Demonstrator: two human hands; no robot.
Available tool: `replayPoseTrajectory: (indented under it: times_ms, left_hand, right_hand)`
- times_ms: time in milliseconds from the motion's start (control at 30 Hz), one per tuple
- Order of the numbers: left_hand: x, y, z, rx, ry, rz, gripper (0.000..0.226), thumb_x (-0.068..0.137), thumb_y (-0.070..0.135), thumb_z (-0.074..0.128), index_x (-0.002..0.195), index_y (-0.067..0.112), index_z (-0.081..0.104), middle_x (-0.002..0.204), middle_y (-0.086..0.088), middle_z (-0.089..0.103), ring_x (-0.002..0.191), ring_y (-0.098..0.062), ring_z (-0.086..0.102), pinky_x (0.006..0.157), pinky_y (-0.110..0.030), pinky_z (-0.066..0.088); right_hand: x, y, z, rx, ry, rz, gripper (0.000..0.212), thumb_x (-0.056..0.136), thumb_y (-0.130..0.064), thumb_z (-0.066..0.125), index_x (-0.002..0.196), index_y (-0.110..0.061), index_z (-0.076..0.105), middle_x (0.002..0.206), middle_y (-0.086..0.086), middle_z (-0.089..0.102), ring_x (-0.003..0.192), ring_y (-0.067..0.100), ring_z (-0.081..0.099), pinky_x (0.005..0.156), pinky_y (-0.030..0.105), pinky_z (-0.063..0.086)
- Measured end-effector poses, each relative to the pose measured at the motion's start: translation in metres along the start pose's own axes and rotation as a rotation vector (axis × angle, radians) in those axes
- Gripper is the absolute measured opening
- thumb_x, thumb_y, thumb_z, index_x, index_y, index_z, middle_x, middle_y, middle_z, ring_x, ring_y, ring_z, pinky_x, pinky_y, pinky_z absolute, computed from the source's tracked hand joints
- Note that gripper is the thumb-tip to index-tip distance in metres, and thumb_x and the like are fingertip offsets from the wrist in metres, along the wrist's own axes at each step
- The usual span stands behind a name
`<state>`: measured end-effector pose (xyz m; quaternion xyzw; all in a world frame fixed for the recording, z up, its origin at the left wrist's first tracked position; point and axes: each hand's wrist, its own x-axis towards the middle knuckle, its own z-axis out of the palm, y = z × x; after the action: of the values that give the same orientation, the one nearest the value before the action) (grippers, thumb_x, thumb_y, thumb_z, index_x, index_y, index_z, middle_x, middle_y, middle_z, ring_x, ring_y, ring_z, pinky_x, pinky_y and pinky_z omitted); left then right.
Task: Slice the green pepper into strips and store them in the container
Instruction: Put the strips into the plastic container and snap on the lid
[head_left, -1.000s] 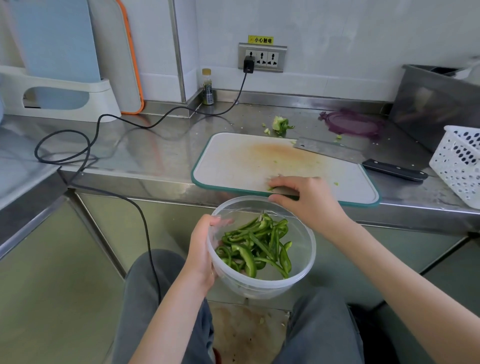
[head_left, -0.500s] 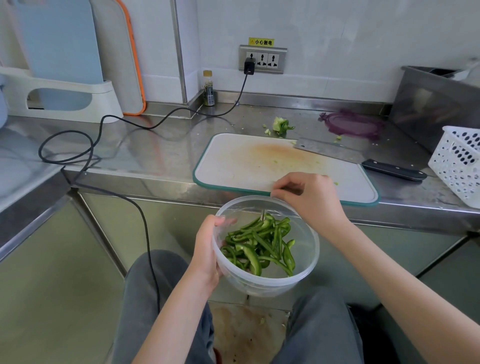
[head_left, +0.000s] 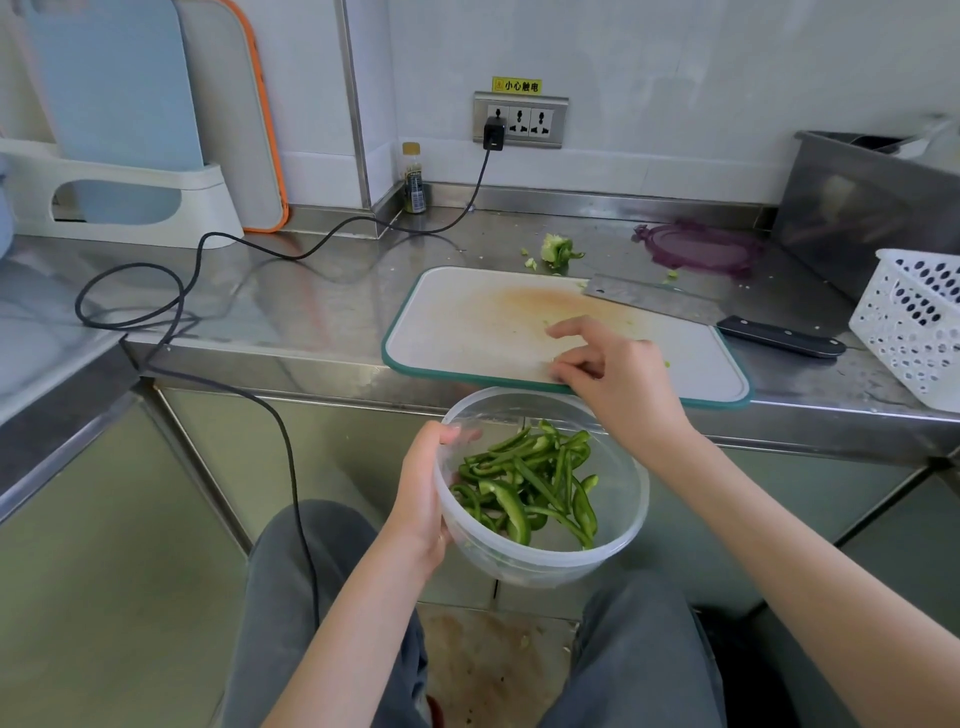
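A round, clear plastic container (head_left: 543, 499) is held off the near edge of the steel surface (head_left: 322, 306), below the board's near rim. The left hand (head_left: 423, 493) grips its left wall, thumb hooked over the rim. Inside lies one heap of glossy green pepper strips (head_left: 530, 483), long and curved, too tangled to count.

The right hand (head_left: 618, 379) hovers over the near edge of the board (head_left: 483, 327), just above and beyond the container; its fingers are loosely curled, index reaching left, and whether they pinch a scrap I cannot tell. The strips lie just below and near of this hand.

The board is one flat white rectangle with rounded corners, a teal rim and an orange stain. One cleaver (head_left: 691, 312) lies across its far right corner: broad dull steel blade, black handle. Beyond the board sits one lumpy pepper core (head_left: 557, 251) and, to its right, one flat purple lid (head_left: 701, 248). One white perforated basket (head_left: 914, 322) stands at far right. A black cable (head_left: 291, 249) loops across the left of the surface.
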<state>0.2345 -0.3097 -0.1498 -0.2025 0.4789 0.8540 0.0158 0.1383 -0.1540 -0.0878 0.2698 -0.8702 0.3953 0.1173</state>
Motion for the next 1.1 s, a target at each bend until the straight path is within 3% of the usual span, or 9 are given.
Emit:
replayPoseTrajectory:
  times_ms: [133, 300, 433, 500, 600, 767, 867, 1000, 1100]
  left_hand:
    - [0.001, -0.001, 0.0, -0.006, 0.016, 0.001, 0.041, 0.086, 0.035, 0.042, 0.113, 0.011, 0.062, 0.113, -0.022, 0.063, 0.104, -0.043, 0.06, 0.088, -0.06, 0.048]
    - [0.002, -0.004, 0.001, -0.019, 0.012, 0.025, 0.038, 0.084, 0.034, 0.043, 0.107, 0.011, 0.062, 0.109, -0.022, 0.066, 0.103, -0.042, 0.061, 0.084, -0.056, 0.049]
    - [0.0, -0.004, 0.001, 0.013, 0.001, 0.06, 0.036, 0.087, 0.031, 0.041, 0.108, 0.011, 0.062, 0.107, -0.02, 0.067, 0.102, -0.038, 0.062, 0.088, -0.055, 0.049]
    - [-0.001, -0.005, 0.001, 0.052, -0.009, 0.087, 0.037, 0.087, 0.031, 0.042, 0.11, 0.011, 0.062, 0.106, -0.018, 0.068, 0.101, -0.036, 0.063, 0.09, -0.054, 0.049]
    - [-0.003, -0.007, -0.003, 0.124, -0.026, 0.122, 0.048, 0.073, 0.039, 0.048, 0.114, 0.017, 0.063, 0.107, -0.013, 0.07, 0.103, -0.032, 0.064, 0.095, -0.056, 0.047]
    - [-0.009, -0.007, -0.01, 0.166, -0.031, 0.157, 0.042, 0.069, 0.04, 0.049, 0.103, 0.026, 0.068, 0.105, -0.01, 0.071, 0.103, -0.031, 0.064, 0.095, -0.057, 0.046]
    - [-0.014, -0.005, -0.01, 0.154, -0.023, 0.164, 0.038, 0.069, 0.04, 0.049, 0.098, 0.025, 0.069, 0.102, -0.01, 0.072, 0.101, -0.032, 0.065, 0.094, -0.056, 0.047]
    - [-0.021, -0.003, -0.009, 0.093, -0.013, 0.185, 0.032, 0.081, 0.031, 0.046, 0.102, 0.02, 0.067, 0.1, -0.009, 0.072, 0.1, -0.031, 0.065, 0.092, -0.052, 0.048]
    - [-0.027, 0.0, -0.009, 0.047, -0.021, 0.174, 0.049, 0.07, 0.034, 0.049, 0.114, 0.016, 0.063, 0.109, -0.013, 0.069, 0.105, -0.034, 0.063, 0.092, -0.054, 0.048]
  right_hand:
    - [-0.014, -0.016, -0.008, 0.237, -0.15, 0.012, 0.032, 0.084, -0.013, 0.07, 0.11, -0.027, 0.058, 0.076, -0.01, 0.074, 0.073, -0.001, 0.069, 0.069, 0.006, 0.049]
    - [-0.025, -0.012, -0.008, 0.124, -0.406, -0.011, 0.02, 0.092, -0.024, 0.058, 0.112, -0.027, 0.059, 0.083, -0.012, 0.074, 0.053, -0.004, 0.058, 0.055, 0.005, 0.042]
    - [-0.025, -0.006, -0.008, 0.171, -0.41, 0.025, 0.031, 0.086, -0.012, 0.067, 0.111, -0.027, 0.059, 0.088, -0.013, 0.074, 0.089, -0.009, 0.065, 0.086, 0.003, 0.043]
    - [-0.024, -0.003, -0.007, 0.141, -0.418, 0.004, 0.035, 0.084, -0.01, 0.069, 0.113, -0.028, 0.058, 0.092, -0.014, 0.073, 0.094, -0.009, 0.063, 0.091, 0.004, 0.041]
    - [-0.025, 0.0, -0.006, 0.196, -0.443, 0.027, 0.036, 0.082, -0.008, 0.071, 0.111, -0.026, 0.06, 0.098, -0.01, 0.073, 0.098, -0.008, 0.063, 0.092, 0.004, 0.042]
    - [-0.03, -0.003, -0.003, 0.167, -0.431, 0.044, 0.031, 0.079, -0.022, 0.074, 0.108, -0.03, 0.063, 0.076, -0.011, 0.074, 0.085, -0.005, 0.066, 0.078, -0.009, 0.033]
    - [-0.033, -0.008, 0.0, 0.154, -0.431, 0.007, 0.029, 0.08, -0.024, 0.073, 0.106, -0.032, 0.064, 0.075, -0.011, 0.073, 0.082, -0.006, 0.065, 0.078, -0.006, 0.035]
    - [-0.035, -0.012, -0.001, 0.107, -0.45, -0.092, 0.037, 0.083, -0.004, 0.068, 0.112, -0.027, 0.063, 0.094, -0.013, 0.068, 0.093, -0.002, 0.062, 0.087, 0.008, 0.046]
    - [-0.035, -0.017, -0.006, 0.159, -0.439, -0.095, 0.028, 0.085, -0.01, 0.068, 0.109, -0.024, 0.065, 0.095, -0.01, 0.071, 0.092, -0.001, 0.064, 0.082, 0.012, 0.05]
